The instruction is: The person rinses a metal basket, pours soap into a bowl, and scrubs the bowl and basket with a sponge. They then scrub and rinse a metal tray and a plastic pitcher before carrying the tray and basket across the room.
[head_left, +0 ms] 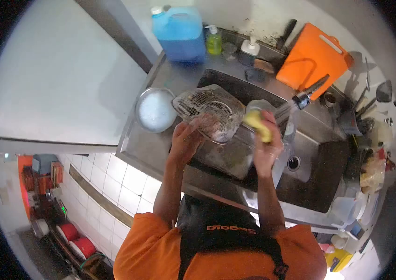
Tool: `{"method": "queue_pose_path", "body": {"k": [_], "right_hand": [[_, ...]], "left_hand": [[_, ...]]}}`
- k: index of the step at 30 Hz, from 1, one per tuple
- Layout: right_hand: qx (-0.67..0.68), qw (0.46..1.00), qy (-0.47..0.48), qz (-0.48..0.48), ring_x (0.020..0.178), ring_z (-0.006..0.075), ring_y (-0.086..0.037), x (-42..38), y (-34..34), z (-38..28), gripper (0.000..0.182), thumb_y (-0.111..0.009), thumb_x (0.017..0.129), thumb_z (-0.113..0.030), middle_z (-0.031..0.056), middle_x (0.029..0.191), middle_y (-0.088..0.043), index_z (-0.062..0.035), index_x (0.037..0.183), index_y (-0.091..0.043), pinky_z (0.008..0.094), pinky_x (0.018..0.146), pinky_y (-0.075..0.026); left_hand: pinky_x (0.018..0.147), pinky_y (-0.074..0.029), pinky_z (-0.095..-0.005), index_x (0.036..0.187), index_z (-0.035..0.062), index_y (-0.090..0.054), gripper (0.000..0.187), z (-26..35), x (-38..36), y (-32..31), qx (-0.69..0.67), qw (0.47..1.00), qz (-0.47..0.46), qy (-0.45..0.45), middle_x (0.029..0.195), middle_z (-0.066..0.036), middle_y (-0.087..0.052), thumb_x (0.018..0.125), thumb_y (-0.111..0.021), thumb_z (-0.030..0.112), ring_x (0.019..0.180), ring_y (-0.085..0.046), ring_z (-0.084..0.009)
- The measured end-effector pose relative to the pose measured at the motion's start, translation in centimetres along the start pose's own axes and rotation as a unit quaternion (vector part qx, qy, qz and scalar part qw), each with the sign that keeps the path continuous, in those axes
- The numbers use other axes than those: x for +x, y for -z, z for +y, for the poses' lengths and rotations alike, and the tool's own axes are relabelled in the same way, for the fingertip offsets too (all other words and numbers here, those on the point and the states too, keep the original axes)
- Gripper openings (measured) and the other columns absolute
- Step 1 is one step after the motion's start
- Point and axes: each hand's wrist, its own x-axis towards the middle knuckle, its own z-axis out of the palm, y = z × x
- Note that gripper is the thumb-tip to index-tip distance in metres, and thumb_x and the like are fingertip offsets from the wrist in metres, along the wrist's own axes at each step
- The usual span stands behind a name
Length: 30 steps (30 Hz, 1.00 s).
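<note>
My left hand [187, 141] grips the near edge of a wet mesh basket [193, 103], which is tilted over the left sink basin [214, 74]. Its fingers are partly blurred against the mesh. In my right hand [269, 149] is a yellow sponge [255, 122], held just right of the basket and apart from it. Water runs from the faucet [303, 99] close to my right hand. A roundish, pale container [259, 105] sits behind the sponge, partly hidden. To the left of the basket stands a metal bowl [138, 116] filled with white suds.
A blue liquid jug [179, 39], a green soap bottle [214, 43] and a white-topped pump bottle [250, 47] line the back. An orange cutting board [307, 58] leans on the wall. The right basin [321, 186] has a drain. Utensils crowd the right side.
</note>
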Motion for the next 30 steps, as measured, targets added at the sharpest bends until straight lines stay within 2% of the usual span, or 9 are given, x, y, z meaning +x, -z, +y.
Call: {"method": "queue_pose_path", "body": {"k": [2,5,11,13,15,17,22,25,30], "right_hand": [[-0.068,0.979,0.082,-0.173,0.128,0.0347,-0.051,2.5,-1.7,-3.7,0.038,-0.068,0.079,-0.001,0.0152,0.119,-0.064,-0.0034,0.117,-0.061,0.0418,0.106,-0.042],[-0.144,0.935,0.157,-0.282,0.124,0.0344,-0.054,2.4,-3.3,-5.5,0.033,-0.069,0.077,-0.001,0.0134,0.117,-0.065,-0.0045,0.109,-0.065,0.0421,0.106,-0.043],[-0.034,0.915,0.046,-0.399,0.117,0.0328,-0.059,-2.8,4.3,1.9,0.025,-0.066,0.081,-0.006,0.0129,0.118,-0.065,-0.0052,0.106,-0.069,0.0422,0.101,-0.047],[0.011,0.918,-0.133,-0.372,0.117,0.0331,-0.059,-1.9,6.4,1.6,0.028,-0.064,0.082,-0.006,0.0135,0.121,-0.064,-0.0042,0.11,-0.067,0.0419,0.1,-0.048],[-0.099,0.952,-0.049,-0.284,0.117,0.0335,-0.059,2.7,5.2,-3.2,0.032,-0.062,0.083,-0.005,0.0141,0.125,-0.062,-0.0042,0.114,-0.066,0.0415,0.101,-0.047],[-0.143,0.953,0.025,-0.264,0.118,0.0333,-0.059,4.4,2.6,-4.2,0.036,-0.061,0.082,-0.003,0.0145,0.128,-0.06,-0.005,0.118,-0.064,0.0414,0.102,-0.046],[-0.081,0.905,0.166,-0.385,0.119,0.0334,-0.058,-0.3,0.4,-0.3,0.043,-0.057,0.082,0.001,0.0179,0.126,-0.061,-0.0059,0.124,-0.062,0.0389,0.105,-0.042],[0.089,0.939,-0.013,-0.333,0.117,0.034,-0.06,-3.1,2.6,2.4,0.044,-0.059,0.079,0.002,0.0184,0.124,-0.062,-0.0047,0.123,-0.063,0.0419,0.103,-0.044],[-0.075,0.972,0.142,-0.173,0.116,0.034,-0.061,6.4,0.7,-3.5,0.028,-0.062,0.074,0.005,0.0157,0.12,-0.065,-0.0009,0.1,-0.071,0.0451,0.102,-0.047]], "left_hand": [[0.084,-0.056,-0.0352,0.119,-0.0079,-0.055,0.031,-1.2,0.6,-1.4,0.096,0.994,-0.02,-0.042,0.112,-0.016,-0.065,0.098,-0.052,0.015,0.101,-0.066,-0.0249],[0.077,-0.056,-0.0297,0.115,-0.0064,-0.057,0.026,-1.7,1.6,-2.3,-0.132,0.988,0.009,0.078,0.107,-0.014,-0.066,0.098,-0.051,0.013,0.095,-0.067,-0.0206],[0.076,-0.057,-0.033,0.114,-0.0032,-0.059,0.023,-2.5,1.3,-3.0,-0.322,0.919,0.087,0.21,0.107,-0.013,-0.067,0.099,-0.052,0.012,0.093,-0.067,-0.0185],[0.068,-0.058,-0.033,0.113,-0.0073,-0.057,0.023,-2.6,2.2,-1.4,-0.301,0.923,0.083,0.226,0.103,-0.014,-0.067,0.099,-0.052,0.01,0.091,-0.068,-0.0179],[0.068,-0.059,-0.0346,0.118,-0.0055,-0.054,0.025,-1.2,2.1,-2.2,-0.084,0.996,0.003,0.009,0.106,-0.014,-0.067,0.097,-0.053,0.008,0.093,-0.068,-0.0184],[0.074,-0.058,-0.0334,0.121,-0.005,-0.053,0.029,0.1,2.9,-3.6,-0.292,0.937,0.006,0.191,0.108,-0.014,-0.067,0.095,-0.055,0.007,0.097,-0.067,-0.0185],[0.09,-0.052,-0.0298,0.12,-0.0032,-0.056,0.03,1.0,3.2,-4.3,-0.348,0.931,0.014,0.11,0.112,-0.012,-0.066,0.091,-0.055,0.0,0.104,-0.064,-0.0188],[0.089,-0.051,-0.0296,0.119,-0.0025,-0.057,0.027,-0.7,3.1,-2.7,-0.264,0.957,0.043,0.109,0.11,-0.01,-0.067,0.092,-0.052,-0.002,0.1,-0.064,-0.0167],[0.087,-0.05,-0.0282,0.118,-0.0019,-0.059,0.024,2.9,3.4,-3.7,-0.185,0.977,-0.011,0.103,0.107,-0.007,-0.067,0.096,-0.055,0.007,0.096,-0.062,-0.0123]]}}
